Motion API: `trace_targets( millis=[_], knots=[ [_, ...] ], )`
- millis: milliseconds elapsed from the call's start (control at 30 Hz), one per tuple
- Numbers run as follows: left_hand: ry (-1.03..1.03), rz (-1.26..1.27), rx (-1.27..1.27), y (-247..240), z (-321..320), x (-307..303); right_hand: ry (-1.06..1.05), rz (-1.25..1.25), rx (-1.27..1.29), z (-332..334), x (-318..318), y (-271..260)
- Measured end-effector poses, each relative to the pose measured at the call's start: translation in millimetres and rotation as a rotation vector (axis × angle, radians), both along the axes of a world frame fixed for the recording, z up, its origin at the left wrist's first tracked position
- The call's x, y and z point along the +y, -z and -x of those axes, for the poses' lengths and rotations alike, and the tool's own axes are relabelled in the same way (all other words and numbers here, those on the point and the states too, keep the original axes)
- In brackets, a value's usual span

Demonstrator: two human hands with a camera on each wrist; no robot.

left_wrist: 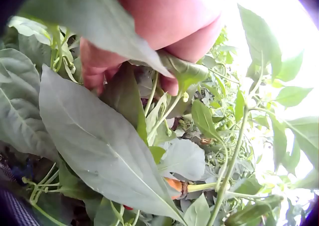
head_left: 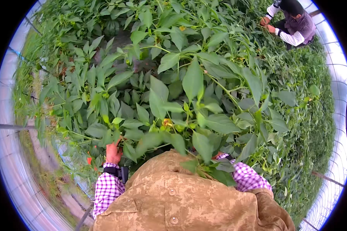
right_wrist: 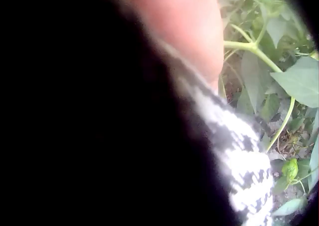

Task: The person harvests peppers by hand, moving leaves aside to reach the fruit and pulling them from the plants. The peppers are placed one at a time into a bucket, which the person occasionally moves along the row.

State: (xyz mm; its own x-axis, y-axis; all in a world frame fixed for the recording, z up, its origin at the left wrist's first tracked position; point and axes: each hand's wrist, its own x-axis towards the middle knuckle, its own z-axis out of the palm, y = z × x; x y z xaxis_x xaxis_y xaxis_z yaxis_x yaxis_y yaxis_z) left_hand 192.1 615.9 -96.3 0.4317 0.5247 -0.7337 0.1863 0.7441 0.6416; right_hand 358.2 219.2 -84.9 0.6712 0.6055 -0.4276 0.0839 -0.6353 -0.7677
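Observation:
My left hand (head_left: 113, 153) reaches into the pepper plants at the front left. In the left wrist view its fingers (left_wrist: 94, 69) are spread among the leaves, touching a folded leaf (left_wrist: 185, 72) and with thin stems between them. Below that hand hangs an orange-red pepper (left_wrist: 173, 185), mostly covered by a large leaf (left_wrist: 99, 136). A green pepper (left_wrist: 251, 211) shows at the lower right. My right hand (head_left: 220, 156) is mostly behind foliage in front of my body. Only a blurred part of it (right_wrist: 187, 31) shows in the right wrist view, beside a forked stem (right_wrist: 254, 47); its fingers are hidden.
Dense pepper foliage (head_left: 192, 79) fills the space ahead. Orange-red spots of fruit (head_left: 89, 159) show by my left wrist. Another person (head_left: 295, 23) crouches among the plants at the upper right. A dirt strip (head_left: 46, 154) runs along the left, near the greenhouse wall (head_left: 11, 161).

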Motion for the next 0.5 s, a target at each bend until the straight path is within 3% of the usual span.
trace_targets(
  millis=[67, 100, 200, 267, 333, 433, 500],
  knots=[
    [0.097, -0.025, -0.038, -1.2, 7.0, 3.5, -0.007, 0.067, -0.058, 2.5, 8.1, 30.9],
    [0.012, 0.016, -0.021, -0.2, 5.8, 3.0, -0.007, 0.105, -0.113, 3.8, 8.6, 45.7],
    [0.014, 0.044, -0.043, -8.0, 3.4, -6.9, 0.035, 0.313, -0.372, -1.8, -1.8, 95.4],
    [0.0, 0.044, -0.05, -8.3, 7.4, -5.6, 0.105, 0.476, 0.472, -99.8, 46.0, -37.4],
    [-0.001, 0.055, -0.02, -2.4, 13.8, -2.0, 0.536, -0.205, 0.328, -104.7, 34.1, -26.8],
    [-0.052, 0.085, -0.053, 7.9, 32.0, 2.0, 0.555, -0.394, 0.223, -132.7, 4.3, -15.5],
    [-0.09, 0.099, -0.066, 12.9, 39.4, 0.7, 0.626, -0.436, 0.226, -137.0, 12.1, -47.0]
  ],
)
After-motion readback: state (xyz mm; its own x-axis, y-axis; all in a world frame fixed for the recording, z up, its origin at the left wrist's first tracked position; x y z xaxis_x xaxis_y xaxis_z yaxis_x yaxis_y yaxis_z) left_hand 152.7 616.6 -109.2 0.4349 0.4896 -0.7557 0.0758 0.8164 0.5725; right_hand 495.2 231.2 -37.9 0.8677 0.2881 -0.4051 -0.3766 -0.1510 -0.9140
